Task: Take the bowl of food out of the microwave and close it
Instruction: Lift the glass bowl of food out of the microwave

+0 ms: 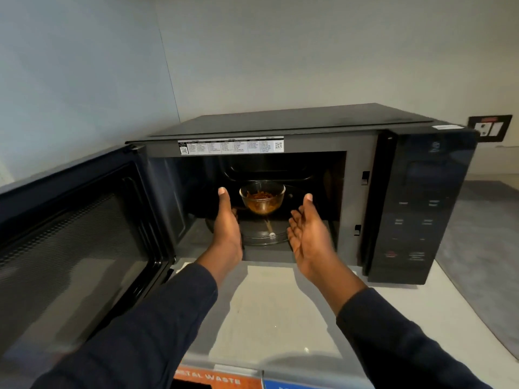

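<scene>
A black microwave (280, 127) stands on a white counter, its door (75, 242) swung wide open to the left. Inside, a clear glass bowl (262, 202) with reddish-brown food sits on the glass turntable (264, 234). My left hand (226, 223) reaches into the cavity just left of the bowl, fingers apart, palm facing the bowl, apart from it. At the cavity's front my right hand (307, 233) is to the right of the bowl, palm open and facing left. Neither hand touches the bowl.
The microwave's control panel (415, 209) is on the right. A wall socket plate (490, 127) sits behind it at right. The white counter (275, 313) extends in front of the microwave. An orange label reading "waste" (216, 379) shows at the bottom edge.
</scene>
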Demonstrator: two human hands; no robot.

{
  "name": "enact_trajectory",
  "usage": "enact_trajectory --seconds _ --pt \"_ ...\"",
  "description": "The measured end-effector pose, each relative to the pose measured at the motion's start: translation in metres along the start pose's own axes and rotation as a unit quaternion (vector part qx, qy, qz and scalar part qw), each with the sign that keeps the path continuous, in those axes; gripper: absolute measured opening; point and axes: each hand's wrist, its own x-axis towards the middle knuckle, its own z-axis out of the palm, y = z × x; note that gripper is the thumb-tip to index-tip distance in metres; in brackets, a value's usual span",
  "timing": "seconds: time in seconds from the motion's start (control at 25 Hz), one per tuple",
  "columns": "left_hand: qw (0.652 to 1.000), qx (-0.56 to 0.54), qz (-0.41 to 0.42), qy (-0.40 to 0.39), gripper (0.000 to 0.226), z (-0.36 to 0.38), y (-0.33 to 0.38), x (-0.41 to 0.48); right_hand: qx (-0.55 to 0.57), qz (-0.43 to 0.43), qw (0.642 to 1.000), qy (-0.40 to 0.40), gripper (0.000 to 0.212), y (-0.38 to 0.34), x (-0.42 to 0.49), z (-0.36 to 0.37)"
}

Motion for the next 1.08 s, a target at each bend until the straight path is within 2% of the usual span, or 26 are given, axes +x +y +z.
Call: enact_trajectory --seconds 0.24,0.44,0.52,0.72,0.88,1.08 --pt "1.0 -0.009 0.006 -0.001 0.096 0.014 -0.006 0.033 -0.025 -0.038 0.998 0.032 0.082 -0.013 0.051 0.011" --pt "0.999 -0.037 0.004 0.015 0.15 0.021 -0.01 0.07 -0.049 -0.045 0.997 0.031 0.085 -0.018 0.072 0.022" --pt "0.998 -0.052 -0.004 0.016 0.157 0.023 -0.009 0.075 -0.056 -0.04 0.997 0.022 0.082 -0.017 0.074 0.027" --pt "0.998 -0.067 0.007 -0.01 0.139 0.025 -0.003 0.066 -0.04 -0.04 0.998 0.013 0.077 -0.011 0.07 0.035" --pt "0.998 -0.055 0.004 0.01 0.1 0.023 0.004 0.047 -0.03 -0.04 0.999 0.021 0.071 -0.009 0.056 0.038" --pt "0.994 -0.108 -0.024 0.003 0.086 0.015 0.014 0.004 -0.002 -0.019 1.0 -0.007 0.066 -0.009 0.021 0.035"
